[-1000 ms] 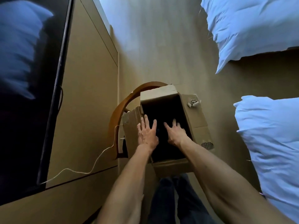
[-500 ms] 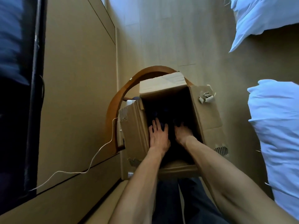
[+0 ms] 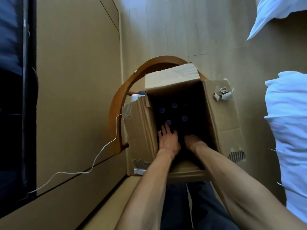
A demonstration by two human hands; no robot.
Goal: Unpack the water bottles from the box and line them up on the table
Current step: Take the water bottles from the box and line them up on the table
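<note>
A wooden chair [image 3: 116,103] on the pale floor [image 3: 174,27] carries the open box [image 3: 221,117], beside a desk [image 3: 74,80] where a white cable [image 3: 99,151] lies.

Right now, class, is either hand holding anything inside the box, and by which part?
It cannot be told. Both the left hand and the right hand reach into the dark cardboard box; no grip shows.

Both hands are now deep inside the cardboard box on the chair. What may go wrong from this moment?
1. The inside of the box is very dark; only faint bottle caps show, so the left hand or right hand may grip badly.
2. The box sits on a chair, so pulling upward might tip it.
3. The white cable hangs beside the chair and could snag.
</note>
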